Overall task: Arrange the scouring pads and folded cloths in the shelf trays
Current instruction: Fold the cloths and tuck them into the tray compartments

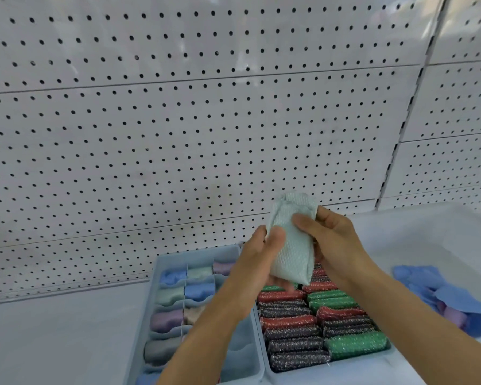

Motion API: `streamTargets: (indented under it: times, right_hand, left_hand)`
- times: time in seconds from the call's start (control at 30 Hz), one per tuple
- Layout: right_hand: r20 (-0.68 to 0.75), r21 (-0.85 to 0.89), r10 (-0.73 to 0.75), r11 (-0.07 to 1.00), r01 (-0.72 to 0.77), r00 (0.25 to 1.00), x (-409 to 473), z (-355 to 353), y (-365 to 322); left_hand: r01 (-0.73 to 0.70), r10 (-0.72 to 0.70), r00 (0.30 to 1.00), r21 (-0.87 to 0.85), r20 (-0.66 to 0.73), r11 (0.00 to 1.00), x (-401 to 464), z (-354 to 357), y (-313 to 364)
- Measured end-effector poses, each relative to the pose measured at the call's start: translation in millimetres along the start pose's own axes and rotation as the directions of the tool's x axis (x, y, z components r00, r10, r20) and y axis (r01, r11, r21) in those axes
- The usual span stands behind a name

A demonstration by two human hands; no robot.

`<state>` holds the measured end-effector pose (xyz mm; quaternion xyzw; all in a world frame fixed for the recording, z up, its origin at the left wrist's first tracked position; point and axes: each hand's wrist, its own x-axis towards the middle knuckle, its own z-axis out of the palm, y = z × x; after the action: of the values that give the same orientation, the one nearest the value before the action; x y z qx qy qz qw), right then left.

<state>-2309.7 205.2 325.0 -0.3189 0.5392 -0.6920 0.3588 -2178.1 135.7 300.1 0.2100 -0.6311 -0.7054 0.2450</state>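
Left hand (pixel 261 254) and right hand (pixel 333 240) together clamp 1 mint folded cloth (pixel 290 245) above the divided tray (pixel 161 262), likely tightening its fold to fit.

left hand (pixel 257 255), right hand (pixel 332 243), fingers curled, gripping

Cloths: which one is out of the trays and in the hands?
The pale green cloth, folded, gripped by both the left hand and right hand above the trays; the others sit rolled in compartments.

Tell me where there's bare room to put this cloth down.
Bare shelf lies left of the divided tray, below the pegboard. The divided tray's right-hand column looks open. The scouring-pad tray is packed. Both hands, left and right, hold the mint cloth.
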Motion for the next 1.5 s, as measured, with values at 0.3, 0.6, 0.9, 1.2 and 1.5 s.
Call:
streamTargets:
  times: [0.3,0.6,0.9,1.2,1.5]
  right_hand:
    - [0.157,-0.197,0.014,0.980,0.018,0.987,-13,14,20]
    - [0.239,-0.055,-0.083,0.994,0.099,0.967,-8,5,24]
    - [0.317,-0.282,-0.251,0.896,0.344,0.915,-9,9,27]
    - [0.248,-0.092,-0.133,0.983,0.160,0.960,-16,11,29]
    - [0.289,0.084,-0.080,0.995,0.058,0.954,-16,15,33]
  left_hand:
    - [-0.115,0.126,0.924,0.053,-0.361,0.992,1,7,-2]
    - [-0.077,0.065,0.981,-0.059,-0.180,0.995,-9,-23,5]
    - [0.073,-0.092,0.992,-0.213,-0.082,0.974,-19,-38,6]
    - [-0.011,0.003,0.978,-0.036,-0.208,0.999,-24,-45,5]
    - [-0.104,0.074,0.978,-0.143,-0.197,0.984,-32,-51,2]
